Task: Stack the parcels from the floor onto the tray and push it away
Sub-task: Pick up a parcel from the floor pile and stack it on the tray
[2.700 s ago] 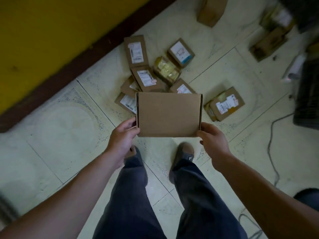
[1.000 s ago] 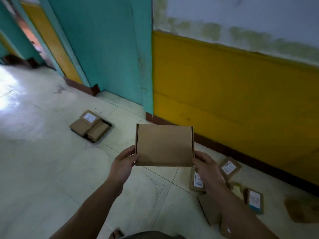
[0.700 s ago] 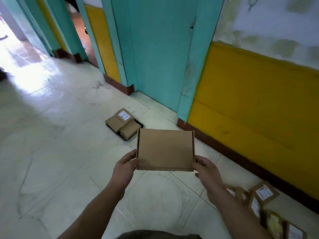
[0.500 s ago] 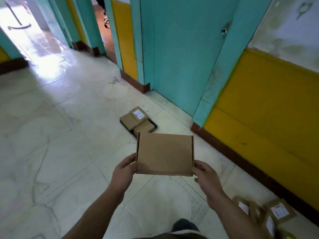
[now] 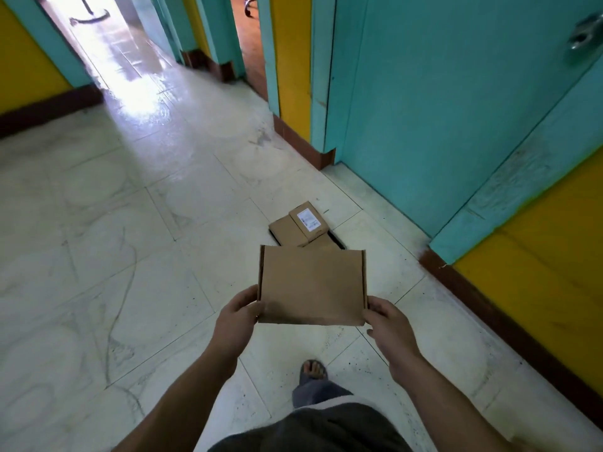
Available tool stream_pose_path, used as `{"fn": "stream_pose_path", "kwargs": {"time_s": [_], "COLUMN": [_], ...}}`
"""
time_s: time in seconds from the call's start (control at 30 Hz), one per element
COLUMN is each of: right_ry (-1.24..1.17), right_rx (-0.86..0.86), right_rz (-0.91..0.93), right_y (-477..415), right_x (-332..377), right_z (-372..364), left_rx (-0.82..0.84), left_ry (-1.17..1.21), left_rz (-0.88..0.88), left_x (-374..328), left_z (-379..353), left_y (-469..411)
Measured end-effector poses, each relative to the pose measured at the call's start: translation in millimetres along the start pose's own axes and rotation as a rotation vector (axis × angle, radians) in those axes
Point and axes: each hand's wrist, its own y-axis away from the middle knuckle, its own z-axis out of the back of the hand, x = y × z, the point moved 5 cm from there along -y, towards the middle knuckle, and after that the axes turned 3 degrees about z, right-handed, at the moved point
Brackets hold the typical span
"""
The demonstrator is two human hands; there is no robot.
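Out in front of us, we've got the box gripped by its side edges, left hand and right hand curled on. Just past its far edge, the tray holds parcels near the door; wide-open floor to the left.

A flat, plain cardboard parcel is held level between the left hand and right hand. Beyond them, a dark tray carries stacked parcels, the top parcel labelled.
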Motion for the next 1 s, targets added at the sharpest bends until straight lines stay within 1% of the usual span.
{"fn": "stream_pose_path", "kwargs": {"time_s": [0.17,0.37,0.53,0.63,0.73,0.8,0.9,1.0], "right_ry": [0.048,0.120,0.179,0.248,0.299,0.348,0.377,0.447], "right_rx": [0.039,0.061,0.001,-0.038,-0.039,-0.022,0.003,0.056], "right_rz": [-0.041,-0.058,-0.094,-0.144,-0.162,-0.208,-0.229,-0.253], "right_y": [-69,-140,-207,-252,-287,-326,-348,-403], "right_x": [52,95,120,123,128,116,111,93], "right_z": [-28,-60,-89,-105,-119,-130,-134,-137], "left_rx": [-0.015,-0.010,0.047,0.094,0.102,0.098,0.088,0.070], "left_ry": [0.022,0.117,0.174,0.188,0.124,0.124,0.141,0.171], "left_rz": [0.051,0.098,0.167,0.246,0.261,0.317,0.347,0.426], "left_x": [-38,-66,-83,-80,-78,-61,-52,-29], "left_z": [12,18,19,18,15,8,-2,-29], "left_y": [-70,-145,-230,-284,-320,-355,-374,-414]}}
